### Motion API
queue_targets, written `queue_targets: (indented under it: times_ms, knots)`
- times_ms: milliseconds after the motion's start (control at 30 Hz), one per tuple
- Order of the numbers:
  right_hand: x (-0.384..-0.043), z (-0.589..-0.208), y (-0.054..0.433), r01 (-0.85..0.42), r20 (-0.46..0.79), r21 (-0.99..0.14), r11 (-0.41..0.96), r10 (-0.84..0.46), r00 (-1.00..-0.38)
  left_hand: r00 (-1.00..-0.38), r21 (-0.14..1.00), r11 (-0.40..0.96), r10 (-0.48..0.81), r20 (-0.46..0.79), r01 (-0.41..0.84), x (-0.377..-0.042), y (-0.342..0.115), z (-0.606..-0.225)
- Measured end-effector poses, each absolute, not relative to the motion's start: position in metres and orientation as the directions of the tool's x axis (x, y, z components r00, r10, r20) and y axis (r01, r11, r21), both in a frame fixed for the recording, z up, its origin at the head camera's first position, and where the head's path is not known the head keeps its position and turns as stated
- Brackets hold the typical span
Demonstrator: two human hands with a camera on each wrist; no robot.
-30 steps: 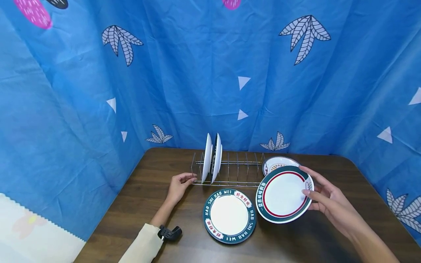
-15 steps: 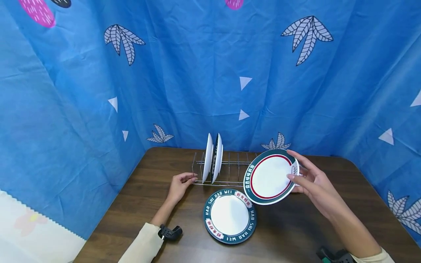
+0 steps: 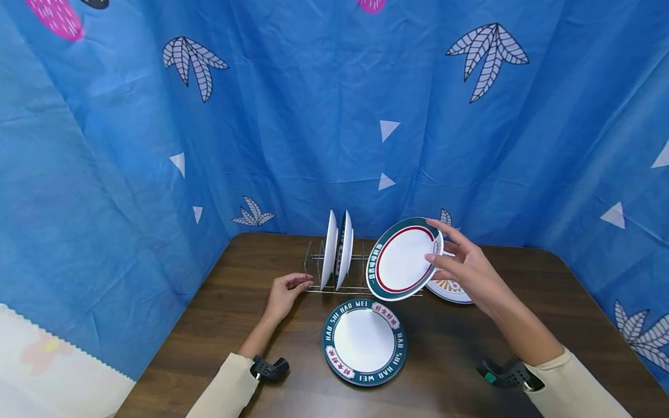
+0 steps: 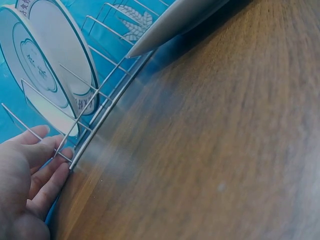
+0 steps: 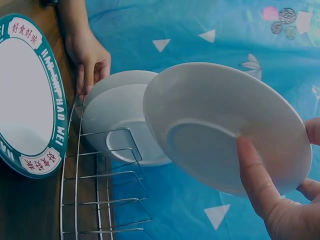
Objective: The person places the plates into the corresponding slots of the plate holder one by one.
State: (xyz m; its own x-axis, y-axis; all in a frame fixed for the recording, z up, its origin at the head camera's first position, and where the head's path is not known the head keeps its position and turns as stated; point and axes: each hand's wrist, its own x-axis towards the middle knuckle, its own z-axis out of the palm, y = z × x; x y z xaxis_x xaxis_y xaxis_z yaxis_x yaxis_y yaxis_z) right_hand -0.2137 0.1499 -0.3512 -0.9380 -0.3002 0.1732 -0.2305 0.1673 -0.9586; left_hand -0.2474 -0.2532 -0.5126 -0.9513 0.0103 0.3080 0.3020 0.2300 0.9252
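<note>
A: Since a second ago the right hand [image 3: 462, 264] has been lifting the red-ringed plate [image 3: 403, 259] off the surface [image 3: 470, 348] and carrying it left toward the rack [image 3: 360, 273], tilting it up as it goes.

B: Is it gripping or just carrying?

A: Gripping; the thumb is lying on the plate's face and the fingers [image 5: 257, 182] are curling behind its right edge. The plate is hanging left of that hand, face turned toward the camera, leaning rather than upright, just over the rack's free slots.

B: And the other hand?

A: The left hand [image 3: 284, 293] is resting relaxed, fingertips touching the rack's near left corner and holding nothing. The right hand is the nearer one to the free slots.

B: What is the rack holding?

A: Two plates [image 3: 337, 255] are standing on edge in the slots nearest the left hand; the slots toward the right hand are bare wire. A lettered plate [image 3: 364, 341] is lying flat below the right hand, and a patterned plate [image 3: 452, 288] is lying under its wrist.
</note>
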Motion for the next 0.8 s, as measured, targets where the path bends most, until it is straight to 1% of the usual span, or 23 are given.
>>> queue_targets:
  times_ms: [133,300,533,800]
  knots:
    - [-0.225,-0.347,0.137,-0.244,0.178,-0.953,0.181,-0.319,-0.931,-0.948,0.923,0.229,0.006,0.317,0.310,-0.248,-0.254,-0.513]
    - [-0.240,-0.346,0.122,-0.241,0.171,-0.958,0.157,-0.365,-0.915,-0.949,0.922,0.232,0.012,0.316,0.310,-0.248,-0.255,-0.513]
    - [-0.262,-0.353,0.102,-0.247,0.162,-0.953,0.173,-0.396,-0.904,-0.942,0.915,0.238,0.003,0.335,0.326,-0.263,-0.264,-0.539]
    - [-0.280,-0.352,0.083,-0.299,0.186,-0.932,0.205,-0.437,-0.880,-0.942,0.915,0.241,0.001,0.334,0.325,-0.265,-0.264,-0.539]
